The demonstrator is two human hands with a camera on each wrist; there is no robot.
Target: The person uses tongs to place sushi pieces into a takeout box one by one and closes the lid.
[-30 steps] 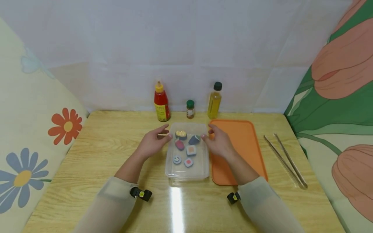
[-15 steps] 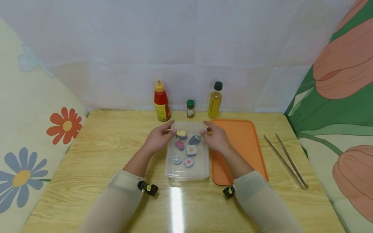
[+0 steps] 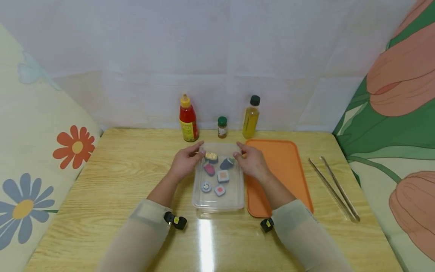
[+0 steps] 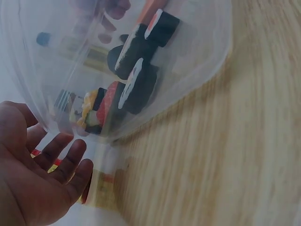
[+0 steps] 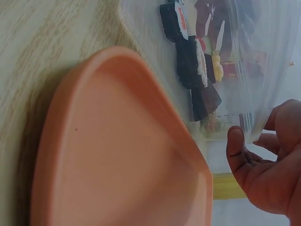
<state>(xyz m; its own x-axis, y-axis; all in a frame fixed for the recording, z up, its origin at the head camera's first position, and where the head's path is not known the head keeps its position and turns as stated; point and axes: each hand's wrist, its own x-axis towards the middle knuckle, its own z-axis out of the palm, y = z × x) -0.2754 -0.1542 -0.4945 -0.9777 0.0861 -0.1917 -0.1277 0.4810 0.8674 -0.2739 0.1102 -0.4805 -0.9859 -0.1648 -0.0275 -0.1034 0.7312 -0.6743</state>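
Observation:
A clear plastic food container (image 3: 217,202) stands mid-table, with several sushi pieces inside, among them a yellow-topped one (image 3: 211,156), a pink-topped one (image 3: 209,169) and a dark cone-shaped roll (image 3: 227,163). My left hand (image 3: 185,162) grips the container's far left corner, thumb over the top edge and fingers round the far side. At the far right corner my right hand (image 3: 252,161) grips the rim in the same way. In the wrist views the fingers of the left hand (image 4: 47,174) and right hand (image 5: 273,165) curl loosely at the ridged rim.
An orange tray (image 3: 278,158) lies right beside the container, partly under the right forearm. Metal tongs (image 3: 334,189) lie farther right. Along the back wall stand a red sauce bottle (image 3: 188,122), a green-capped spice jar (image 3: 222,127) and an oil bottle (image 3: 250,121).
Both hands have moved inward onto the container's far corners, the left one moving farther. Over the last half second they have hardly moved, and the container stays in place.

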